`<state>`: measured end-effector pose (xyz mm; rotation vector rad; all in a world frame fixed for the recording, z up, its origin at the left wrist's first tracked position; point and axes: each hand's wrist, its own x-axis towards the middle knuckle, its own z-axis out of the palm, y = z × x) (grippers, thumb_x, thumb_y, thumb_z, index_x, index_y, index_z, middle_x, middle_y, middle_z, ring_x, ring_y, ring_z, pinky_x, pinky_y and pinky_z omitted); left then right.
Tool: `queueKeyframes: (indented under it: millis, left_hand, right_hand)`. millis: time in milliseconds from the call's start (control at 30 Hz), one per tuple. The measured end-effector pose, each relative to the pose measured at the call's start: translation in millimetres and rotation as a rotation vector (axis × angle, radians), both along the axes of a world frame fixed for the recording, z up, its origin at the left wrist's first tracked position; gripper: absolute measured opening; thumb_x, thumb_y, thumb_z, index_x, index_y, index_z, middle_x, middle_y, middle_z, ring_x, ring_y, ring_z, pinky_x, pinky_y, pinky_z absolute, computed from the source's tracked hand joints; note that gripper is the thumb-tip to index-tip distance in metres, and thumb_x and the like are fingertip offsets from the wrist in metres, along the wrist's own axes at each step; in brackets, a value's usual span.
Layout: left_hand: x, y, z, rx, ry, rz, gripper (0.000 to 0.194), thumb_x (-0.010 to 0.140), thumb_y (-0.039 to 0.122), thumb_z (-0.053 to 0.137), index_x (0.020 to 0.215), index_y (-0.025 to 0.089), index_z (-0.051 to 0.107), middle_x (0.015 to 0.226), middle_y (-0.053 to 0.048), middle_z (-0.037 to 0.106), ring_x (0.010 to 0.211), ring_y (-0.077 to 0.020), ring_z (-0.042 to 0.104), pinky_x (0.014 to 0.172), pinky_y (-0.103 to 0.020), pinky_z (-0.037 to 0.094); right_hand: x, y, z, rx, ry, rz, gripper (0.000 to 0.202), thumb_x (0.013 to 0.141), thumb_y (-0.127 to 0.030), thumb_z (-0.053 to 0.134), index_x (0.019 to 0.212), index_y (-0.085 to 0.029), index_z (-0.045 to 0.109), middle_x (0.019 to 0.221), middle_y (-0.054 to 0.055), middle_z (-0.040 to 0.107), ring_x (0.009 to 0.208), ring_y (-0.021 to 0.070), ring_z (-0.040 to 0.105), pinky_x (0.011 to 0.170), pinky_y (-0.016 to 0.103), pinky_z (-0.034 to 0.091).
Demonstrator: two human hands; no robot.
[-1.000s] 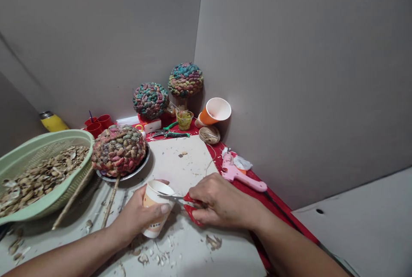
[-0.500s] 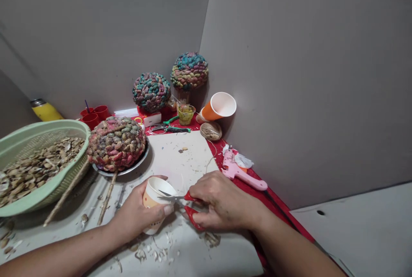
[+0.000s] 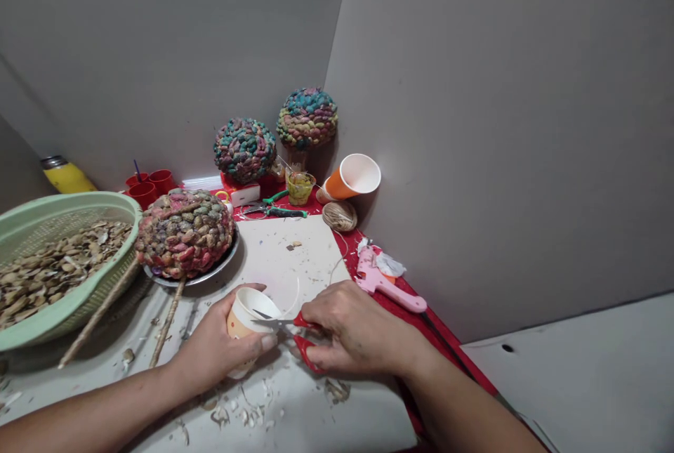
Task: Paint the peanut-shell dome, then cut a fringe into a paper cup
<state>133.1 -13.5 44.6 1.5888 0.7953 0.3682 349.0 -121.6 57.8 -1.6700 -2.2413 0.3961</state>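
Observation:
A paper cup [image 3: 244, 319], white with an orange-yellow print, is tilted in my left hand [image 3: 218, 337], whose fingers wrap round its side. My right hand [image 3: 352, 330] grips the red handles of a pair of scissors [image 3: 306, 340]. The blades are parted at the cup's rim, one of them over the opening. From the rim a thin white strip [image 3: 295, 291] curls up and away. Beneath the hands lie white scraps [image 3: 255, 414] and bits of shell on the pale board [image 3: 295, 242].
On the left stand a green basket [image 3: 134, 228] of shells and a shell-covered ball [image 3: 187, 235] on a metal dish. Behind are two more balls [image 3: 245, 149], pliers [image 3: 279, 211], twine [image 3: 340, 215] and an orange cup [image 3: 345, 182]. A pink glue gun [image 3: 390, 288] lies right.
The white strip at the cup's rim now stands out as a longer curl. The whole scene has shifted slightly left in view; both hands keep their holds.

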Motion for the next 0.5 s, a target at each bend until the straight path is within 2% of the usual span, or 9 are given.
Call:
queueKeyframes:
  millis: [500]
  left_hand:
    - [0.5, -1.6, 6.0, -0.002, 0.034, -0.014, 0.063, 0.062, 0.038, 0.081, 0.119, 0.020, 0.061, 0.104, -0.006, 0.075, 0.093, -0.0261, 0.067, 0.086, -0.036, 0.053]
  right_hand:
    - [-2.0, -1.5, -2.3, 0.104, -0.073, 0.019, 0.020, 0.076, -0.031, 0.075, 0.065, -0.019, 0.064, 0.057, -0.001, 0.066, 0.054, 0.0134, 0.052, 0.057, 0.029, 0.023]
